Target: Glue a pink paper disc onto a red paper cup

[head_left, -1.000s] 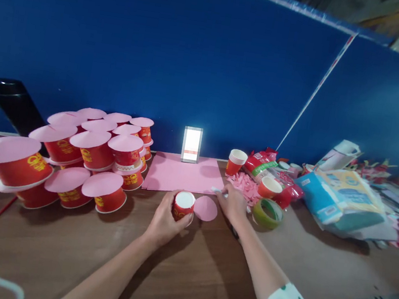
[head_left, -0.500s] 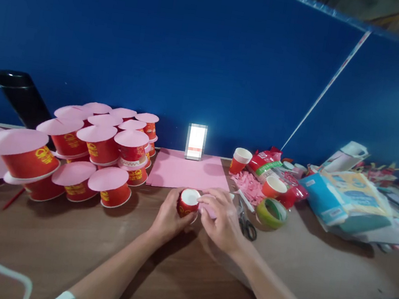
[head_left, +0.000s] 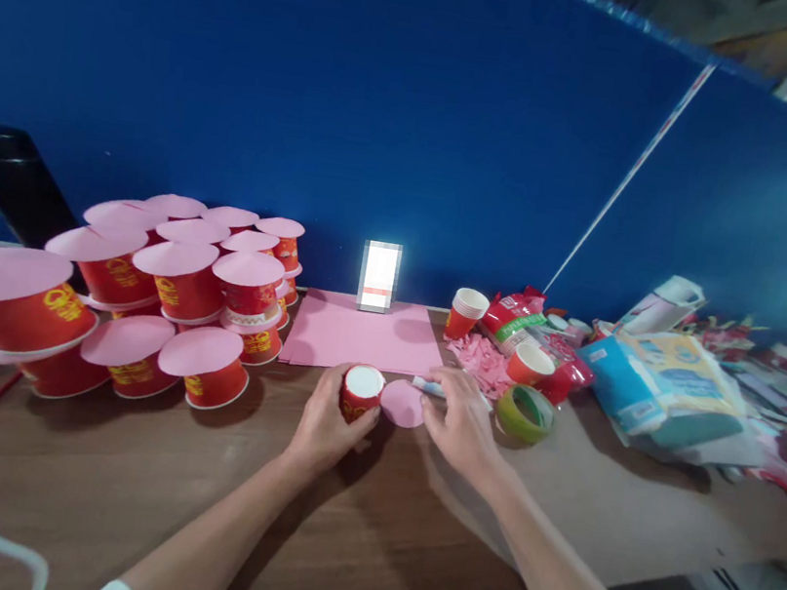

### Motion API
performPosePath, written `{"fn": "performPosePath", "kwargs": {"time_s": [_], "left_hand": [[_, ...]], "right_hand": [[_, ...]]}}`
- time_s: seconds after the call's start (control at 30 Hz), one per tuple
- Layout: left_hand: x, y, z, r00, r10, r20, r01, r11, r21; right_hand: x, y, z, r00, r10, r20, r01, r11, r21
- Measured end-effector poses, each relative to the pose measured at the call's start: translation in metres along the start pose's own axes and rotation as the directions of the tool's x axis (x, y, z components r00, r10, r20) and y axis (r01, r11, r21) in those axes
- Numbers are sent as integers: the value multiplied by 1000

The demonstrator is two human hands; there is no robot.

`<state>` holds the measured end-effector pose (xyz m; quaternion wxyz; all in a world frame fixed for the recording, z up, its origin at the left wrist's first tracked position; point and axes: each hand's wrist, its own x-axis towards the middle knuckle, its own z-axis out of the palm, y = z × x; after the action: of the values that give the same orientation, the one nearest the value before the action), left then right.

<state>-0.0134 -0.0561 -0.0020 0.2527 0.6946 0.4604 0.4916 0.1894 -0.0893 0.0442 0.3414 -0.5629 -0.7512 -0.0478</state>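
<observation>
My left hand (head_left: 324,426) is wrapped round a small red paper cup (head_left: 360,391) standing upside down on the wooden table (head_left: 136,483), its white base facing up. A pink paper disc (head_left: 403,403) lies flat just right of the cup. My right hand (head_left: 461,422) rests to the right of the disc, fingers curled over a thin white stick-like object (head_left: 428,386) whose end pokes out past the fingertips.
A pile of upturned red cups topped with pink discs (head_left: 163,300) fills the left. A pink paper sheet (head_left: 365,335) and a small lit screen (head_left: 378,276) sit at the back. Tape roll (head_left: 525,413), stacked cups (head_left: 466,314), pink scraps (head_left: 484,358) and packets (head_left: 660,389) crowd the right.
My right hand, which lay over the pink disc half a second ago, has shifted right and uncovered it, and now covers the scissors' spot. My left hand stays on the cup.
</observation>
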Motion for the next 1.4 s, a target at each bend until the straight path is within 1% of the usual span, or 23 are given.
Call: {"fn": "performPosePath", "kwargs": {"time_s": [0.07,0.17,0.27,0.4,0.5,0.63,0.83,0.97,1.03,1.13,1.2,1.27,1.33,1.4], "left_hand": [[0,-1,0,1000,-13,-10,13,1000,13],[2,-1,-1,1000,-14,-10,14,1000,22],[2,-1,-1,1000,-8,-10,9,999,32],[2,-1,-2,1000,4,-13,-3,1000,28],[2,-1,-2,1000,3,-12,-2,1000,30],[2,-2,-1,1000,0,-16,0,1000,30],[2,-2,-1,1000,-15,-9,15,1000,21],[1,-1,-2,1000,-12,-16,13,1000,20],[1,-1,-2,1000,-15,-17,15,1000,16],[1,0,-3,1000,-21,-17,21,1000,23],[2,0,-2,1000,-21,-17,21,999,29],[2,-1,-2,1000,-21,-17,21,1000,20],[2,-3,-1,999,-29,-15,29,1000,0],[1,-4,0,999,-53,-7,53,998,-18]], "right_hand": [[-4,20,-2,995,57,83,-45,990,-137],[-6,39,-3,974,136,180,-87,963,-254],[-3,47,0,961,183,209,-115,947,-300],[3,51,9,953,202,225,-128,944,-305],[5,54,13,947,218,234,-144,944,-296],[5,57,9,949,216,229,-154,953,-261],[2,62,0,959,255,119,-211,932,-294],[5,63,2,956,277,94,-229,910,-346],[7,59,4,962,260,84,-213,905,-368],[9,46,6,985,147,86,-104,921,-376],[7,35,9,987,68,145,-14,940,-342],[4,23,13,974,25,223,42,956,-291],[0,15,18,962,-5,274,77,964,-253],[-3,10,22,955,-18,296,86,972,-221]]}}
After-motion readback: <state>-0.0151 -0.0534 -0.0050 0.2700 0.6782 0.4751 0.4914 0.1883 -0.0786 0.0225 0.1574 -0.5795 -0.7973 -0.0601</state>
